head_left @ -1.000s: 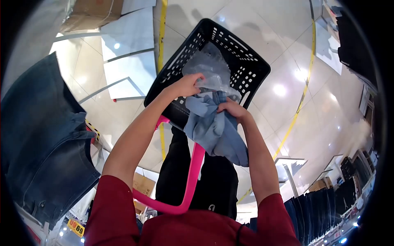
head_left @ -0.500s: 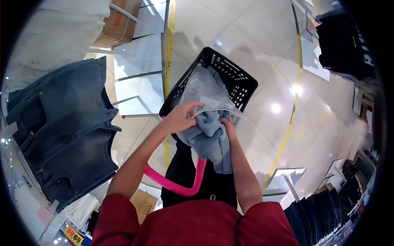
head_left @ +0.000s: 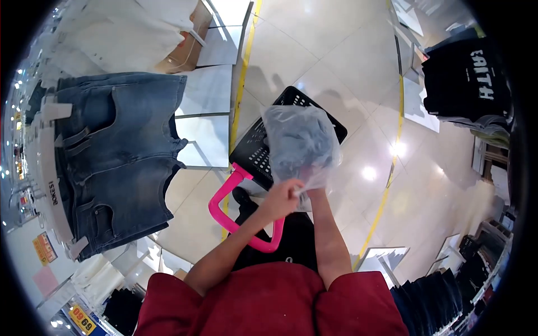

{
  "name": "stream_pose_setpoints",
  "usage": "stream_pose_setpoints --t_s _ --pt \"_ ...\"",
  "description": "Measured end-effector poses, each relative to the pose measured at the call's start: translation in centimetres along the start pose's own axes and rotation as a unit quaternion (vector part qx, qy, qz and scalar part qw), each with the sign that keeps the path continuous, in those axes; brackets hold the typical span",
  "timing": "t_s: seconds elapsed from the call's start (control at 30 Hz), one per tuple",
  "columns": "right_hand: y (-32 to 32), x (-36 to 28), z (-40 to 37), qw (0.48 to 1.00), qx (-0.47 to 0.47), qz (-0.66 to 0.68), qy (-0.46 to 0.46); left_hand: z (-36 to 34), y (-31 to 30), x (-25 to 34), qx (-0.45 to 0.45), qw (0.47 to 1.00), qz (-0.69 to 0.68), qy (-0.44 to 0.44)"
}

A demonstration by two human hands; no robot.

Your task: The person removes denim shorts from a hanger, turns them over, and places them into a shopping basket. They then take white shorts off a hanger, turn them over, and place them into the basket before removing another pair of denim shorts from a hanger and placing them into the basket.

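Observation:
A clear plastic bag (head_left: 328,131) hangs over the black basket, with folded light-blue denim jeans (head_left: 297,134) inside it. My left hand (head_left: 282,199) pinches the bag's near edge, fingers closed. My right hand (head_left: 311,178) reaches in at the bag's mouth and shows blurred through the film, against the jeans; its fingertips are hidden. The perforated black basket (head_left: 256,157) stands on the floor beneath, partly covered by the bag. Its pink handle (head_left: 217,204) sticks out toward my legs.
Blue denim garments (head_left: 123,145) hang on a rack at left, beside white panels (head_left: 204,140) and a cardboard box (head_left: 188,47). Black printed shirts (head_left: 465,78) are at upper right. Dark jeans (head_left: 428,299) hang at lower right. Yellow floor lines (head_left: 242,84) flank the tiled aisle.
The jeans, partly outside the bag before, are now inside it. The bag's mouth has turned toward me. My left hand has moved down and right, and my right hand has gone into the bag.

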State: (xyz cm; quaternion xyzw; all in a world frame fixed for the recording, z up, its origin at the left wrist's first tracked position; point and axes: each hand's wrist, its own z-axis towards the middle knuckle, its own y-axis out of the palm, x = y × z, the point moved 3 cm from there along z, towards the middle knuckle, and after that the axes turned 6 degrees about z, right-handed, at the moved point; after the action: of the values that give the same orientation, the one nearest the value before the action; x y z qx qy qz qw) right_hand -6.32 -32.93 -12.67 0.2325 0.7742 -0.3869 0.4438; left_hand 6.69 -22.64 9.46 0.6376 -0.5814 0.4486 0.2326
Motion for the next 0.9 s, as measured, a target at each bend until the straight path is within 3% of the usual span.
stream_pose_setpoints --t_s 0.03,0.1,0.17,0.27,0.33,0.4,0.47,0.53,0.57,0.63,0.7,0.73,0.8,0.83,0.9 --pt "0.8 -0.9 -1.0 0.985 0.006 0.172 0.031 0.6 -1.0 -0.4 0.035 0.996 -0.085 -0.006" --pt "0.5 -2.9 -2.8 0.947 -0.039 0.295 0.118 1.6 -3.8 -1.1 0.120 0.992 0.015 0.040" --pt "-1.4 -6.0 -5.6 0.942 -0.133 0.198 0.236 2.3 -6.3 -1.3 0.125 0.989 0.073 0.026" --pt "-4.0 -9.6 -8.2 0.963 -0.242 0.100 0.064 3.7 -8.0 -6.0 0.127 0.969 0.213 0.008" --pt "-7.4 -20.3 -10.9 0.934 -0.297 0.171 0.098 3.1 -8.1 -8.5 0.143 0.945 0.296 0.003" --pt "-8.8 -27.8 -12.8 0.906 -0.357 0.227 0.015 1.7 -7.6 -9.8 0.152 0.930 0.335 -0.003" --pt "-10.1 -36.7 -14.3 0.848 -0.449 0.220 -0.176 0.0 -7.7 -8.4 0.138 0.928 0.347 -0.005" --pt "-10.7 -43.9 -17.0 0.741 -0.564 0.284 -0.229 -3.6 -8.0 -4.8 0.159 0.936 0.313 -0.002" --pt "-10.6 -47.9 -18.1 0.704 -0.545 0.285 -0.356 -5.2 -8.5 -3.7 0.160 0.941 0.298 0.009" --pt "-10.0 -52.9 -20.6 0.611 -0.563 0.283 -0.479 -9.5 -9.5 -2.0 0.217 0.941 0.256 0.037" --pt "-9.2 -55.3 -24.4 0.606 -0.537 0.311 -0.498 -14.4 -11.0 -0.5 0.277 0.948 0.150 0.038" --pt "-9.0 -56.0 -27.4 0.638 -0.463 0.342 -0.511 -16.6 -11.7 -0.7 0.307 0.940 0.144 0.029" --pt "-8.6 -57.0 -30.6 0.639 -0.350 0.379 -0.570 -21.2 -13.5 -1.8 0.364 0.922 0.132 0.016" --pt "-7.7 -57.5 -31.0 0.606 -0.312 0.386 -0.622 -22.7 -13.8 -5.2 0.415 0.902 0.115 0.037" --pt "-5.0 -57.3 -32.6 0.531 -0.248 0.404 -0.703 -26.0 -13.7 -10.8 0.437 0.899 0.011 -0.014"
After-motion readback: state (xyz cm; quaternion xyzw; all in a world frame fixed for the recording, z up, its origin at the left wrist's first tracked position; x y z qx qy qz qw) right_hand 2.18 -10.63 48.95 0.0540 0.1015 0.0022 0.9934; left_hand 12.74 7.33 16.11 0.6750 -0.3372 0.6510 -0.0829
